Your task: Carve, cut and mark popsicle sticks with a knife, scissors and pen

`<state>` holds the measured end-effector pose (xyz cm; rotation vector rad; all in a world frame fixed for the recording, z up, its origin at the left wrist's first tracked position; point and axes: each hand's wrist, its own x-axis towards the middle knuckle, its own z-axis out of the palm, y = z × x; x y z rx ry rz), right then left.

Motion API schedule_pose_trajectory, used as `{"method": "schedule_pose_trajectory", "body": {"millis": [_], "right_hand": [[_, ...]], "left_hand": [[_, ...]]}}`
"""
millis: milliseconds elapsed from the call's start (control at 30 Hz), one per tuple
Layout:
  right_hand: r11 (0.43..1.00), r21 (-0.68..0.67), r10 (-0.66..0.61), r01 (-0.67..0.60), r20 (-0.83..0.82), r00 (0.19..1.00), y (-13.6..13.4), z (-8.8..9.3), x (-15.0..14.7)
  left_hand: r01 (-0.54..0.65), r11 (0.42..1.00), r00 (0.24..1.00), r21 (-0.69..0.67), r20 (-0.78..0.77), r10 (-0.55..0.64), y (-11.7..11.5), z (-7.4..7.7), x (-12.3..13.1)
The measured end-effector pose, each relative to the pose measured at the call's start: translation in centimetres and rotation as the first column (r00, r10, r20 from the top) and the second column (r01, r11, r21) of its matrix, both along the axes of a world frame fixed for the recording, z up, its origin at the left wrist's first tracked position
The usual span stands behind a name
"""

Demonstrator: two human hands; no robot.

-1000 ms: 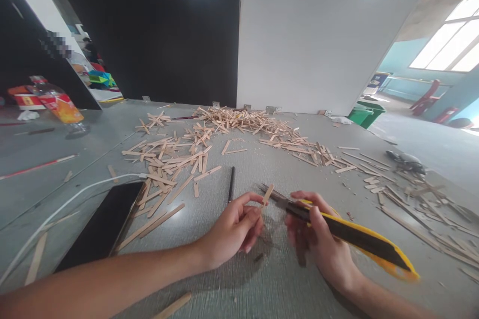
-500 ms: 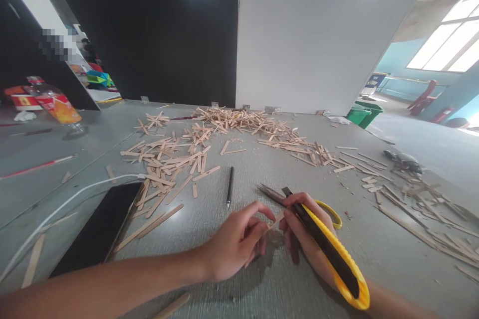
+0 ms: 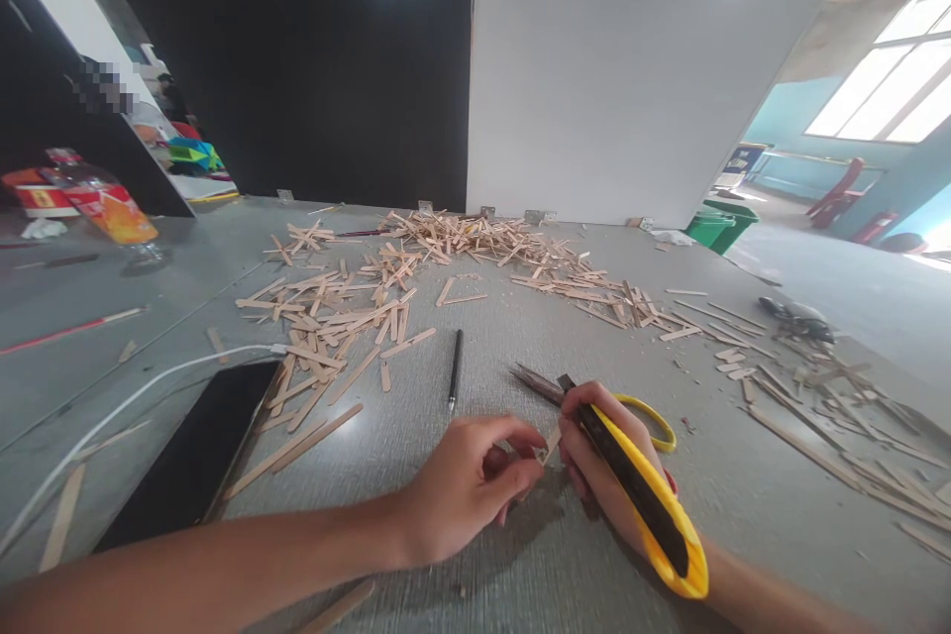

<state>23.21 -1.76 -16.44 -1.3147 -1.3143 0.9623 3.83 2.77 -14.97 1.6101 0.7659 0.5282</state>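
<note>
One short wooden stick (image 3: 551, 442) sits pinched between your two hands, just above the grey table (image 3: 475, 555). Your left hand (image 3: 465, 485) closes thumb and fingers on its near end. Your right hand (image 3: 605, 471) is wrapped around one yellow utility knife (image 3: 639, 485), whose blade tip pokes out beyond the stick. Just behind the stick lie one pair of scissors (image 3: 594, 396) with a yellow loop handle, and to its left one black pen (image 3: 453, 369). Further left of the stick rests one dark phone (image 3: 193, 456) with a white cable (image 3: 134, 396). Beyond the stick, loose sticks (image 3: 416, 267) litter the table, too many to count.
</note>
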Motion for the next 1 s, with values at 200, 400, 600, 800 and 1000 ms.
{"method": "schedule_pose_trajectory", "body": {"millis": [200, 400, 600, 800, 1000], "right_hand": [[1.0, 0.0, 0.021, -0.021, 0.081, 0.996, -0.1, 0.5, 0.1], [0.999, 0.011, 0.031, -0.032, 0.098, 0.995, -0.1, 0.4, 0.1], [0.998, -0.019, 0.056, -0.055, 0.065, 0.996, -0.2, 0.5, 0.0], [0.997, -0.022, 0.075, -0.075, 0.017, 0.997, -0.2, 0.4, 0.0], [0.993, -0.008, 0.117, -0.116, 0.039, 0.992, -0.5, -0.2, 0.2]], "left_hand": [[0.004, 0.995, 0.997, 0.101, -0.078, 0.004, -0.1, 0.0, 0.0], [0.001, 0.991, 0.995, 0.13, -0.101, 0.012, -0.1, 0.5, 0.2], [0.005, 0.956, 0.99, 0.292, -0.138, 0.037, -0.1, 0.2, 0.0], [-0.012, 0.735, 0.995, 0.678, -0.068, 0.078, -0.8, -1.0, -0.5], [-0.008, 0.723, 0.983, 0.69, -0.127, 0.131, -0.8, -0.6, -0.6]]}}
